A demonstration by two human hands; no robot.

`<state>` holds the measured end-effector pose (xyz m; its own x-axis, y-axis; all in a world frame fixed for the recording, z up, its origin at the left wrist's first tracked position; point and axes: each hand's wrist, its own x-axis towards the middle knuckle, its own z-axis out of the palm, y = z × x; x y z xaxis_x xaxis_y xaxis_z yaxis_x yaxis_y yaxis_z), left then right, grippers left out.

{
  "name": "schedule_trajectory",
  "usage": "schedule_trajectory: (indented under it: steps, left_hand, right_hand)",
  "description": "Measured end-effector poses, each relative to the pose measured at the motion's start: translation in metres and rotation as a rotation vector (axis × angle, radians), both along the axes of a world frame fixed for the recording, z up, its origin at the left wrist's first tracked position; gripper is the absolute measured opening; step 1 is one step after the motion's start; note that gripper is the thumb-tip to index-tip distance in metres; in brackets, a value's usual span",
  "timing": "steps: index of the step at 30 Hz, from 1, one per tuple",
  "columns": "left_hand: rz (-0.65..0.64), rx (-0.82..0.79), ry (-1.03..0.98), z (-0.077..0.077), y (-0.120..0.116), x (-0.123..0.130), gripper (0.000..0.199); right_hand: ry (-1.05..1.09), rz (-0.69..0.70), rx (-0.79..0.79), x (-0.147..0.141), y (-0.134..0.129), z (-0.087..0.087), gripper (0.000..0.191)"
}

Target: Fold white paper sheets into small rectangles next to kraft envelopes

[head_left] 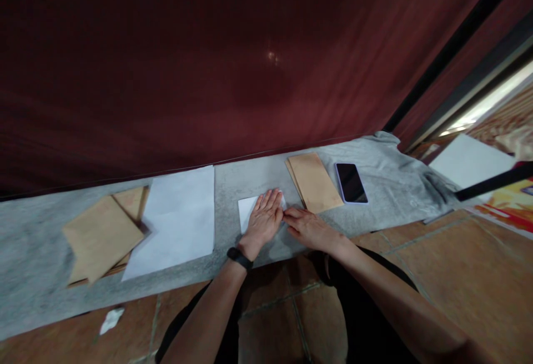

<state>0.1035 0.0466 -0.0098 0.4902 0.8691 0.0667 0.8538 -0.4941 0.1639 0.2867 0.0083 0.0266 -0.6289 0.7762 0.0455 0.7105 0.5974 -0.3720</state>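
My left hand [265, 218] lies flat on a small white folded paper [245, 212], its fingers stretched out and pointing away from me. A dark band circles the left wrist. Beside it, my right hand [306, 225] has its fingers curled together at the paper's right edge, close to the left thumb; whatever its fingertips hold is too small to make out. Brown envelopes [317, 182] lie stacked just beyond my right hand. The grey cloth [233, 178] is under the paper and both hands.
A phone [352, 183] lies right of the envelopes. Large white sheets [179, 217] and more brown envelopes [102, 233] are at the left. A dark red surface [208, 75] rises behind the cloth. A white scrap [111, 320] is on the tiled floor [270, 328].
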Motion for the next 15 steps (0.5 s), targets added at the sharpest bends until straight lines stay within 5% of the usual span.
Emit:
schedule_trajectory:
  steps: [9, 15]
  left_hand:
    - [-0.048, -0.011, -0.03, 0.011, -0.003, -0.003, 0.057]
    - [0.077, 0.028, 0.016, 0.011, -0.011, -0.027, 0.058]
  right_hand:
    - [0.013, 0.02, -0.04, 0.003, 0.003, 0.001, 0.033]
    - [-0.009, 0.004, -0.024, 0.005, 0.002, 0.001, 0.028]
